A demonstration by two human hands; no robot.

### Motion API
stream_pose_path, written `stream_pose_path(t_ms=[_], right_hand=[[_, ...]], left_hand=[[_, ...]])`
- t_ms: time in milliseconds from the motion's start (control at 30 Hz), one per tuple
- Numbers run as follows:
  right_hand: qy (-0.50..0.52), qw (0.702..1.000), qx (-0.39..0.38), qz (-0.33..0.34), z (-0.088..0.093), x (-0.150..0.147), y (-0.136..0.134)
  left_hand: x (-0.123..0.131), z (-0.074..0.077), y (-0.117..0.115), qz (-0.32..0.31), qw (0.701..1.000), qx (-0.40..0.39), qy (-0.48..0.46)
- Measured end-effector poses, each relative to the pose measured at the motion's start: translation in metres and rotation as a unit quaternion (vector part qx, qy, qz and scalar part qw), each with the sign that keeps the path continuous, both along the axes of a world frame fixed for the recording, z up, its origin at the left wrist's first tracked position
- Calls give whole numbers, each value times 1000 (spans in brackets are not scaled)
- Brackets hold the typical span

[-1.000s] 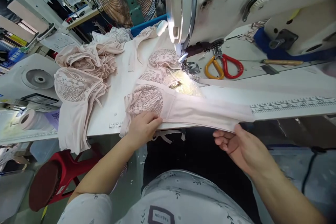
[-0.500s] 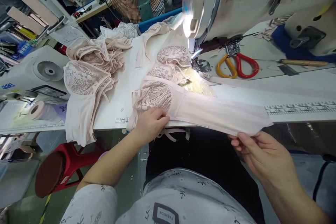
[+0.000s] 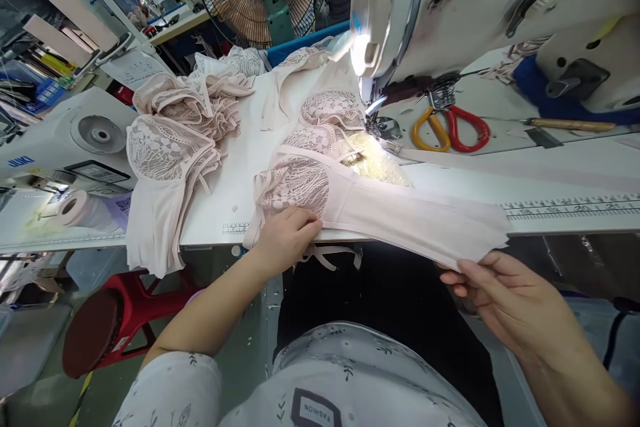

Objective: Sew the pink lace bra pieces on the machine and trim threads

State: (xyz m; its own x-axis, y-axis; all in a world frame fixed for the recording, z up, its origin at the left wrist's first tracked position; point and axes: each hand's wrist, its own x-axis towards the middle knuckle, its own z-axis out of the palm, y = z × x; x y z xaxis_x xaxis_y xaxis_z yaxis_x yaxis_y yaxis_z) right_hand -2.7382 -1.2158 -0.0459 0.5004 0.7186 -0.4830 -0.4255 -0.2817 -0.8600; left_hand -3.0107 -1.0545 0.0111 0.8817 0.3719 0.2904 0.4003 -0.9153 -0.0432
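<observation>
Pink band (image 3: 425,223) overhangs the desk (image 3: 220,213) edge at 5 o'clock; right hand (image 3: 505,300) grip pinches its end, left hand (image 3: 283,237) lies flat, pressing the lace cup (image 3: 295,187).

My left hand (image 3: 285,237) and right hand (image 3: 505,300) are both bare: I see no gloves, rings or watch on them. My forearms are uncovered too. On my left arm a short sleeve (image 3: 173,390) ends above the elbow, pale grey-white cloth printed with small dark leafy sprigs. The same printed cloth covers my front, and there a dark-bordered rectangular patch (image 3: 315,408) reads FASHION in small capitals.
</observation>
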Motion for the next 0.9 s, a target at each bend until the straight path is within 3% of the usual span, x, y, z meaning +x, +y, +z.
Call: stream_pose_path(t_ms=[167,367,567,633,667,767,833,900], right_hand=[[-43,998,24,28,2,-1,0],[-133,989,55,15,1,-3,-6],[-333,941,48,-36,-18,-1,-21],[-466,881,80,-32,-18,-4,-20],[-551,827,109,-16,-16,-7,-17],[-758,620,197,51,1,-21,2],[-792,561,224,88,17,-34,22],[-790,548,248,119,32,-50,45]], left_hand=[[-3,1,2,-34,999,38,-19],[-3,2,7,-34,998,54,-24],[-3,2,8,-35,997,74,-17],[-2,2,7,-32,996,81,-9],[-2,3,6,-35,996,84,-8],[0,4,3,-48,994,95,-14],[1,5,1,-46,993,104,-12],[1,6,-1,-27,993,116,1]])
